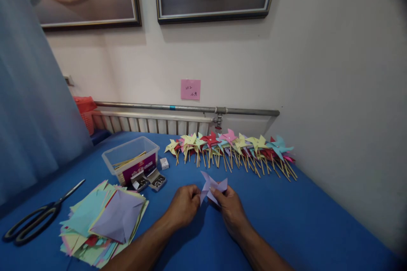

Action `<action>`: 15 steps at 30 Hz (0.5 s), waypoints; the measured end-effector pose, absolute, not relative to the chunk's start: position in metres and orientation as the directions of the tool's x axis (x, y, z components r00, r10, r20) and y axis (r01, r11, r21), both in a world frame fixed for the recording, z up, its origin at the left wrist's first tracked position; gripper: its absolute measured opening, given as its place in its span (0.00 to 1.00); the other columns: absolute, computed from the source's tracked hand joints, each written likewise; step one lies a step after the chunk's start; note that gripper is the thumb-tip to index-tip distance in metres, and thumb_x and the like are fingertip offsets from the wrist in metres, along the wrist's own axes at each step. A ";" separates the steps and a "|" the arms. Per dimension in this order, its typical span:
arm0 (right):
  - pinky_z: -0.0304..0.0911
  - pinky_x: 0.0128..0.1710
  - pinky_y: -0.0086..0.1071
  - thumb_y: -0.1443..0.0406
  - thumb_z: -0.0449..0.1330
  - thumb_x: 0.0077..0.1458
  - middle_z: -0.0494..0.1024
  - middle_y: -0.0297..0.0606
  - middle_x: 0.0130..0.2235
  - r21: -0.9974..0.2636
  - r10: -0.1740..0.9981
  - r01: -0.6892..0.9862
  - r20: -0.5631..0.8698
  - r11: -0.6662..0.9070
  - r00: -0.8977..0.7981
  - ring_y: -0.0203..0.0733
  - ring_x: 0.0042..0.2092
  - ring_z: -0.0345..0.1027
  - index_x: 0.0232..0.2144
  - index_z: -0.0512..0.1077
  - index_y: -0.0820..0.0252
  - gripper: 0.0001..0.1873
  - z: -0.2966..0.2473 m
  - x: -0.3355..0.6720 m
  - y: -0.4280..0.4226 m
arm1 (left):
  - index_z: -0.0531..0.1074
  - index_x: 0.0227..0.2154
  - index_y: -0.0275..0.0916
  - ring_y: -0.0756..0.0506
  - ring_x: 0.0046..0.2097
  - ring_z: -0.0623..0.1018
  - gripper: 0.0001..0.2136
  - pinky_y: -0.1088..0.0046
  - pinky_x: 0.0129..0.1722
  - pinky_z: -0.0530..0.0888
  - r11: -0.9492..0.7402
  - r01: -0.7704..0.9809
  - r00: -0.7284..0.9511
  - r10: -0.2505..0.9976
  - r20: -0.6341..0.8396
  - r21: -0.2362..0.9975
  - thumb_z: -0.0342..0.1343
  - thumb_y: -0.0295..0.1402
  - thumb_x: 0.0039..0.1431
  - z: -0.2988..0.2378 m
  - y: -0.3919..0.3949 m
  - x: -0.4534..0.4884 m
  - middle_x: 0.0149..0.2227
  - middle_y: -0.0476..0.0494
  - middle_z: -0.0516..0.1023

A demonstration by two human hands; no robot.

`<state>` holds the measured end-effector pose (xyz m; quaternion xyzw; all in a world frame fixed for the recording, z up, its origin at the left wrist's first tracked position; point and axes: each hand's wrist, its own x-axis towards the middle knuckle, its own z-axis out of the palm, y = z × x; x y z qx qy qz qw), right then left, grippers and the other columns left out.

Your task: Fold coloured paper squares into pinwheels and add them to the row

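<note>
Both my hands are over the blue table (286,224) near its middle, working on a pale purple paper pinwheel (212,187). My left hand (184,205) has its fingers pinched together at the paper's left corner. My right hand (230,207) grips the paper from the right and below. The pinwheel's points stick up above my fingers. What my left fingertips pinch besides the paper is too small to make out.
A row of finished coloured pinwheels on sticks (232,148) lies along the wall. A clear plastic box of sticks (132,159), small open boxes of pins (149,180), a stack of cut coloured paper (104,220) and black scissors (34,220) lie at the left.
</note>
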<state>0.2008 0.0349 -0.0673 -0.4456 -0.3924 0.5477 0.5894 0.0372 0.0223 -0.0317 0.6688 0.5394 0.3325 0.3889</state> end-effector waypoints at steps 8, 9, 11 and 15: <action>0.65 0.30 0.31 0.52 0.72 0.41 0.77 0.33 0.26 -0.946 0.995 -0.325 -0.043 -0.012 0.089 0.39 0.28 0.69 0.35 0.77 0.61 0.22 -0.062 0.199 0.032 | 0.70 0.25 0.36 0.52 0.25 0.64 0.07 0.77 0.26 0.58 -0.140 0.457 0.199 0.979 0.053 0.878 0.49 0.27 0.55 -0.030 0.021 0.038 0.21 0.52 0.67; 0.65 0.30 0.31 0.53 0.72 0.40 0.77 0.32 0.26 -0.945 0.995 -0.328 -0.043 -0.010 0.093 0.38 0.27 0.68 0.35 0.77 0.61 0.22 -0.062 0.198 0.032 | 0.70 0.25 0.36 0.52 0.25 0.65 0.07 0.77 0.27 0.58 -0.140 0.458 0.198 0.979 0.053 0.878 0.49 0.28 0.55 -0.030 0.021 0.038 0.21 0.52 0.67; 0.65 0.28 0.30 0.53 0.73 0.39 0.76 0.32 0.25 -0.942 0.994 -0.334 -0.042 -0.007 0.098 0.37 0.26 0.67 0.34 0.77 0.61 0.22 -0.062 0.198 0.032 | 0.70 0.24 0.36 0.52 0.25 0.65 0.07 0.77 0.27 0.58 -0.134 0.463 0.197 0.979 0.045 0.876 0.49 0.28 0.55 -0.030 0.021 0.038 0.21 0.52 0.67; 0.65 0.28 0.30 0.54 0.73 0.39 0.76 0.32 0.25 -0.941 0.995 -0.338 -0.040 -0.006 0.095 0.38 0.26 0.67 0.32 0.77 0.61 0.21 -0.061 0.198 0.032 | 0.70 0.24 0.36 0.52 0.25 0.65 0.07 0.76 0.27 0.58 -0.141 0.478 0.192 0.980 0.054 0.867 0.49 0.27 0.55 -0.029 0.021 0.038 0.21 0.52 0.67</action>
